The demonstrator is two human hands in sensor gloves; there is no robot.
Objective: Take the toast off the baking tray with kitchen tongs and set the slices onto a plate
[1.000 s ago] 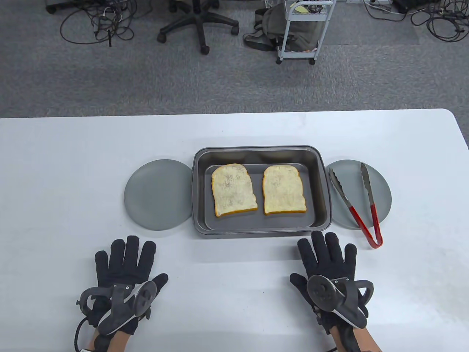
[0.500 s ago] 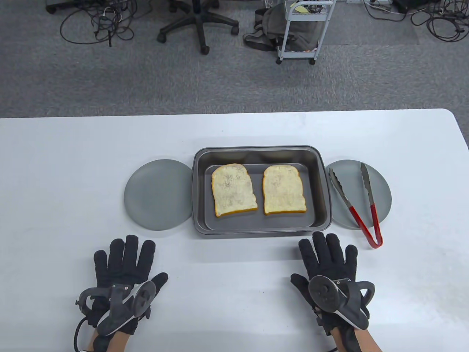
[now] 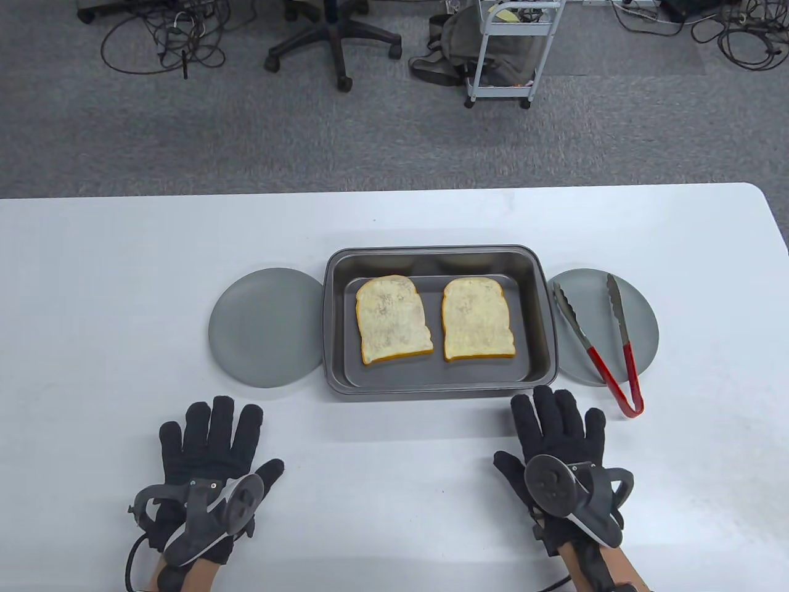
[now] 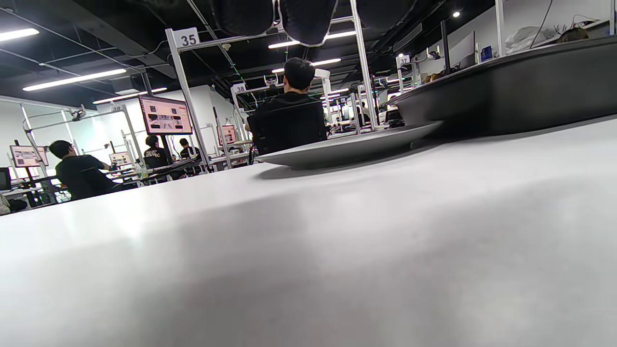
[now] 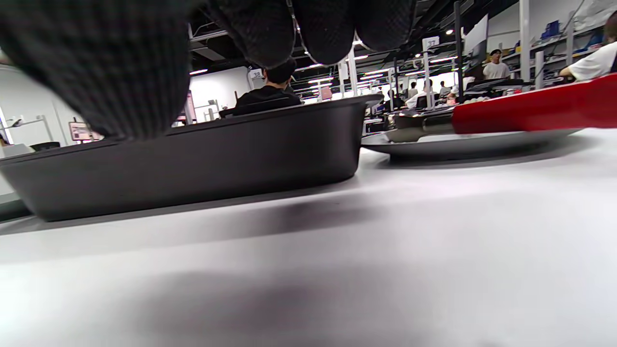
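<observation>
Two toast slices, the left slice [image 3: 392, 319] and the right slice [image 3: 477, 319], lie side by side in the dark baking tray [image 3: 336, 320]. An empty grey plate [image 3: 265, 327] sits left of the tray. Tongs [image 3: 601, 342] with red handles lie open on a second grey plate [image 3: 641, 320] to the right, their handles [image 5: 530, 110] overhanging its near edge. My left hand [image 3: 209, 441] lies flat on the table, fingers straight, below the left plate. My right hand [image 3: 558, 431] lies flat too, fingertips just short of the tray's near right corner [image 5: 337, 144], left of the tong handles.
The white table's far edge [image 3: 394, 191] runs behind the tray; its right edge [image 3: 778, 228] is near the right plate. Beyond are carpet, an office chair base [image 3: 333, 43], a rolling cart [image 3: 505, 55] and cables. Seated people [image 4: 289, 111] show in the wrist views.
My right hand has slid slightly right and forward toward the tong handles. My left hand, the toast, tongs and plates have not moved.
</observation>
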